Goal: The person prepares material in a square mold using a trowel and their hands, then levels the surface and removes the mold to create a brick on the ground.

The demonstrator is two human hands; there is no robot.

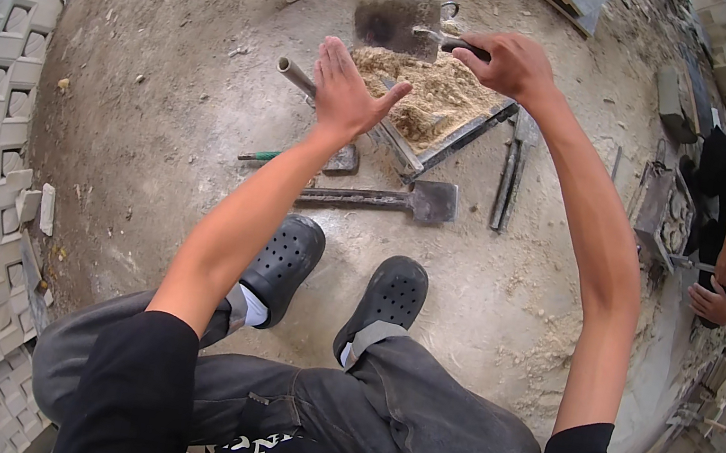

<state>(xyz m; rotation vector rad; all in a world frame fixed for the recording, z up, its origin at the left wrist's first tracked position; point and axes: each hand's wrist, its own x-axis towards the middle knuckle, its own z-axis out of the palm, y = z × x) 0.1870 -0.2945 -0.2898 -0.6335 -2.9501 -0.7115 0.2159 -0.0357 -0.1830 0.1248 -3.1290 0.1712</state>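
Trowel (406, 27) sits in the upper centre of the frame, gripped in your right hand (505, 63), whose fingers are curled tight round the dark handle. Its long axis runs roughly left to right across the picture: the handle points right into your fist, and the flat rectangular blade points left, held face-up and about level above the sandy mix (433, 94). That attitude suits carrying or spreading material over the metal frame mould (454, 141) below. Your left hand (347, 90) is empty, fingers straight and slightly spread, palm turned toward the blade, just below and left of it but not touching; it looks placed to steady or wipe. A small shovel (387, 200) lies on the ground, lower centre, near your shoes (335, 279).
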